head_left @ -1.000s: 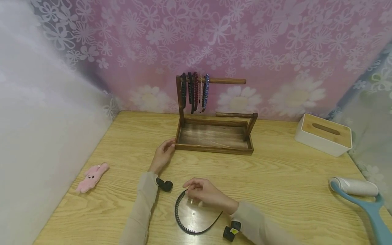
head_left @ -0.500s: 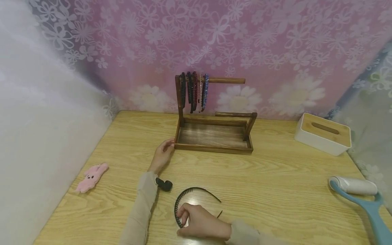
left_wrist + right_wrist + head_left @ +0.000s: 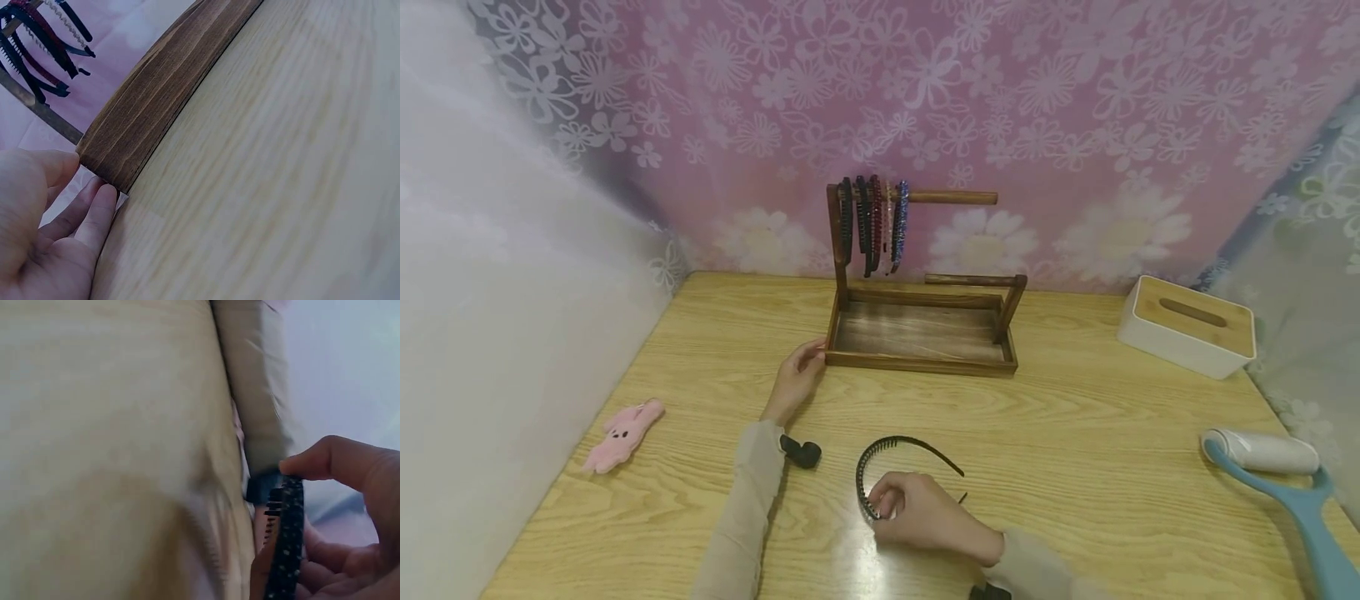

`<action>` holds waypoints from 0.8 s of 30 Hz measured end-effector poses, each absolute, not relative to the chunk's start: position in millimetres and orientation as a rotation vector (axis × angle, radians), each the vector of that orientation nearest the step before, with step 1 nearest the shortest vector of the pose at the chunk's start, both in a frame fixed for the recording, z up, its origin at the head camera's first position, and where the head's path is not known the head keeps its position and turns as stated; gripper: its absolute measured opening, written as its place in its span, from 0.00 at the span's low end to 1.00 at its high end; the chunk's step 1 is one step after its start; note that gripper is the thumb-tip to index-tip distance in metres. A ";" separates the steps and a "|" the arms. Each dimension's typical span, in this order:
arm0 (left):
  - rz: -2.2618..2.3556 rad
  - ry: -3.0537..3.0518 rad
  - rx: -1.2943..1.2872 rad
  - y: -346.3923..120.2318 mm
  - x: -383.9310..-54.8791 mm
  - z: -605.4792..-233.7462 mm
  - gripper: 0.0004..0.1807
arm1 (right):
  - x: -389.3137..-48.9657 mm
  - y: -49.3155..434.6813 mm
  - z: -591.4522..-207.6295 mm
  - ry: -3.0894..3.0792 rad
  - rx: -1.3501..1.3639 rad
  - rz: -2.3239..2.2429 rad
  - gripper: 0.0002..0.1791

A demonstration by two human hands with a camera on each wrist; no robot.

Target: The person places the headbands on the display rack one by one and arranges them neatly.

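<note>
A black toothed headband with small shiny specks on its outer face is pinched between the thumb and fingers of my right hand. In the right wrist view the headband passes between thumb and fingers, its teeth pointing inward. My left hand holds the front left corner of a dark wooden headband rack. Up close in the left wrist view, thumb and fingertips sit against the end of the rack's front wall. Several headbands hang at the left end of the rack's upper bar.
The rack's lower bar stands at its right side. A pink plush toy lies at the table's left. To the right are a white tissue box with a wooden lid and a lint roller with a blue handle.
My right hand came down onto the headband's toothed left side and gripped it. The headband has since shifted right and away from me. The left hand stays at the rack's corner.
</note>
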State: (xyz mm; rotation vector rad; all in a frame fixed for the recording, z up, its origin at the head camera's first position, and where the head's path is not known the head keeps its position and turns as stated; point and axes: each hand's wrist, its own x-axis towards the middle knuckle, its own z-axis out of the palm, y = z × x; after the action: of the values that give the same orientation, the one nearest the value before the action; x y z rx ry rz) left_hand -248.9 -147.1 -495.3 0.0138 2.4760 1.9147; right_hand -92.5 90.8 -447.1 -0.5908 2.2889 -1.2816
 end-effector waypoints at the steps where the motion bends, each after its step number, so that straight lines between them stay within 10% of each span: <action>1: 1.916 2.474 0.014 -147.2 -248.9 -495.1 0.21 | -96.3 93.8 -444.8 2.289 -0.580 -1.300 0.13; 24: 1.938 2.450 0.005 -147.0 -250.6 -496.7 0.22 | -155.5 173.1 -400.2 2.268 0.068 -1.742 0.24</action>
State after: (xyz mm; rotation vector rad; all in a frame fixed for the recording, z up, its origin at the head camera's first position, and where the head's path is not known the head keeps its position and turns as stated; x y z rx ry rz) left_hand -250.6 -147.0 -496.7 0.0052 2.4497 1.9381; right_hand -155.5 173.1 -400.2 0.0678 2.2683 -1.7417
